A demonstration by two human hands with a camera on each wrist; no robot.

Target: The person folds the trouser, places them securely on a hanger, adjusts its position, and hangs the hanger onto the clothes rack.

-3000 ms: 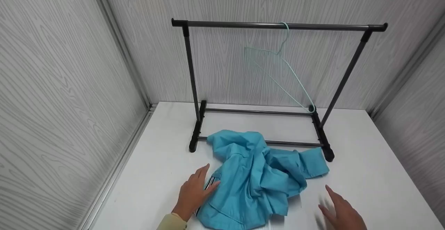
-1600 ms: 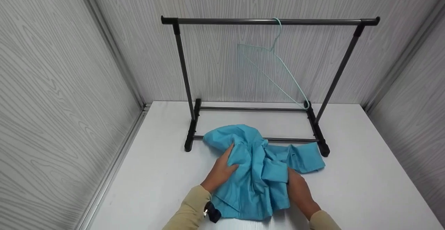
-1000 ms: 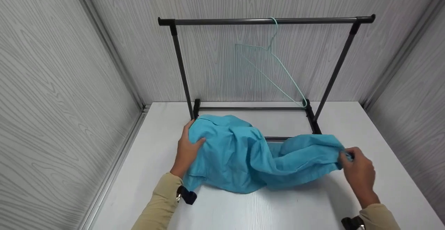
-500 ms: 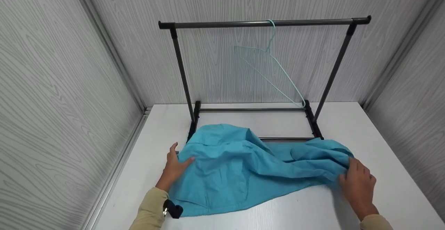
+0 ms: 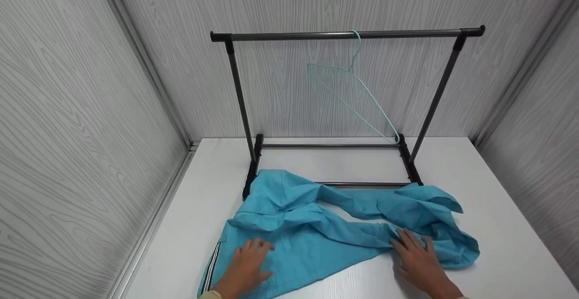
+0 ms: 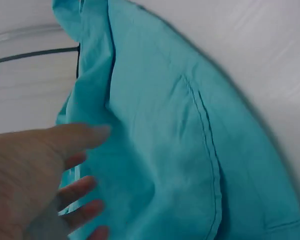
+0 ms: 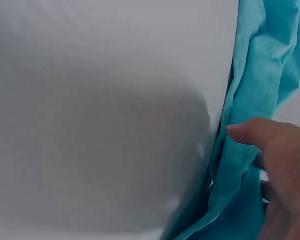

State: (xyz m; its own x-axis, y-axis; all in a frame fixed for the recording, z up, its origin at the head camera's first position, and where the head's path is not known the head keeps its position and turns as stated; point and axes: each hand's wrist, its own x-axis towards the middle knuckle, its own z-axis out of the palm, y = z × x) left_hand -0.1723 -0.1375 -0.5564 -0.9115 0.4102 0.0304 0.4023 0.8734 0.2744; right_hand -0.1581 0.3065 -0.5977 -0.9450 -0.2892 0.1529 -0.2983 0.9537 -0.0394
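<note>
A crumpled turquoise garment [image 5: 294, 249] lies across the front of the white table, spread wide, with black-and-white striped trim [image 5: 211, 266] along its left edge. My left hand [image 5: 244, 265] is over its lower left part, fingers loosely spread and holding nothing. In the left wrist view, that hand [image 6: 35, 170] hovers close to the cloth [image 6: 155, 120] beside a curved stitched seam. On the right, my right hand [image 5: 420, 263] touches a bunched, sleeve-like part [image 5: 420, 215] with relaxed fingers. The right wrist view has its thumb [image 7: 250, 131] against the fold; the other fingers are partly hidden.
Behind the garment stands a black clothes rack [image 5: 289, 36], its front base bar partly covered by cloth. A thin pale-green hanger [image 5: 375, 100] hangs from the top bar. Grey wood-grain walls [image 5: 90, 109] enclose the white table [image 5: 176, 244] at left, right and back.
The bunched garment has been spread sideways and toward me. My right hand pulled its right part outward, then let go and moved left. My left hand has come nearer the front, over the cloth.
</note>
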